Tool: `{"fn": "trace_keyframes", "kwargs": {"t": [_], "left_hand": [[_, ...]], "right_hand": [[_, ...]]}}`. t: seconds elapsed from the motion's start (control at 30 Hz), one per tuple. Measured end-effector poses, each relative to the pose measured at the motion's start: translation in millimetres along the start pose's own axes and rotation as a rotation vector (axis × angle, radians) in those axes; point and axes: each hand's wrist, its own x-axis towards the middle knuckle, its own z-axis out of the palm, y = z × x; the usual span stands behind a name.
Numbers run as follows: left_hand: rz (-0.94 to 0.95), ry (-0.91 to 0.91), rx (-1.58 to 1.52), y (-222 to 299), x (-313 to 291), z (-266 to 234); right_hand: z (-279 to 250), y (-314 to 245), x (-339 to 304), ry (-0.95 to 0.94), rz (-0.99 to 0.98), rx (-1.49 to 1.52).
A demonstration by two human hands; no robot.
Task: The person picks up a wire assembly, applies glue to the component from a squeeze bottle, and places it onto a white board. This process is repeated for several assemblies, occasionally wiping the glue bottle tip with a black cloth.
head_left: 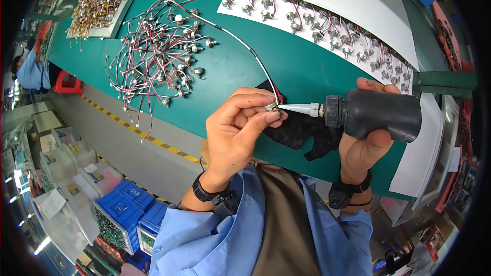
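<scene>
Pinched between the thumb and fingers of my left hand (238,122) is a small round metal potentiometer (272,107). Its sleeved cable (255,53), black and white, arcs up and away toward the pile on the left. My right hand (365,148) is wrapped round a black squeeze bottle (383,115), which lies sideways with its tapered pale nozzle (299,108) pointing left. The nozzle's tip reaches the potentiometer; whether anything comes out of it is too small to tell. A crumpled black cloth (291,135) lies on the table beneath both hands.
A tangled heap of wired potentiometers (163,56) covers the green table (230,82) at left. Rows of similar parts stand on white sheets (348,0) at the far right. A tray of small components (99,2) sits far left. Blue bins (123,207) stand beside the aisle.
</scene>
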Motion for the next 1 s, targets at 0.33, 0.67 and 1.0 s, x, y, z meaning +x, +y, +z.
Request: {"fn": "trace_keyframes", "kwargs": {"t": [0.33,0.67,1.0], "left_hand": [[-0.024,0.013,-0.028,2.3,-0.6,1.4],[-0.043,0.005,-0.042,2.4,-0.8,-0.2],[-0.052,-0.023,-0.097,2.7,-2.2,-3.0]], "right_hand": [[-0.5,2.7,2.5,-0.003,-0.064,-0.008],[-1.1,-0.2,1.3,0.032,-0.012,-0.022],[-0.3,1.4,1.5,0.023,-0.027,-0.001]]}}
